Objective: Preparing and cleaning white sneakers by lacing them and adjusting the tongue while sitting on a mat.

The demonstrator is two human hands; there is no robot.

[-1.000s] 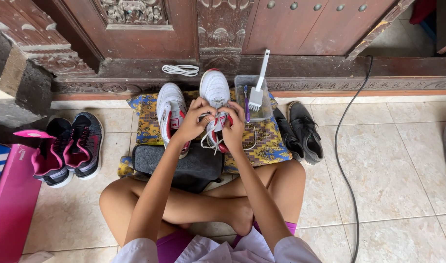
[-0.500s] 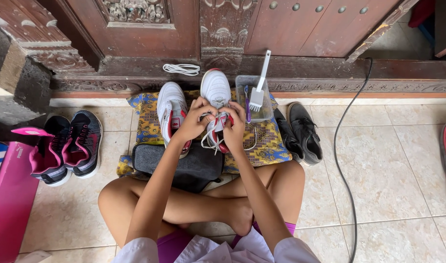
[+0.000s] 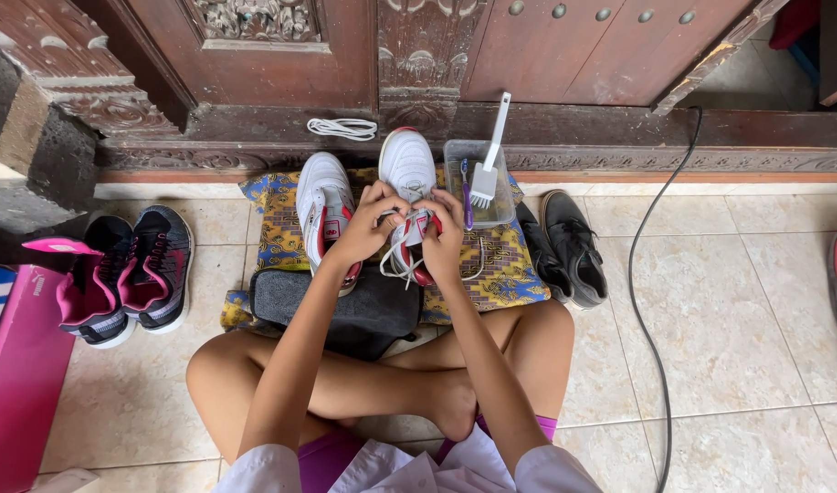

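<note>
two white sneakers [image 3: 323, 205], two pink-grey trainers [image 3: 126, 274], two black shoes [image 3: 564, 242], one brush [image 3: 488, 164].

hands [image 3: 409, 228] lacing white sneaker [image 3: 407, 173] (patterned cloth [image 3: 500, 274] beneath)

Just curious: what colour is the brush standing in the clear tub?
White brush, best seen in the head view, in the clear tub.

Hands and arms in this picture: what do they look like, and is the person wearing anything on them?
Both arms are bare, slim and long. The left hand and right hand wear no gloves; no rings or watch show. Short white sleeves cover only the very tops of the arms, at the picture's bottom edge.
</note>
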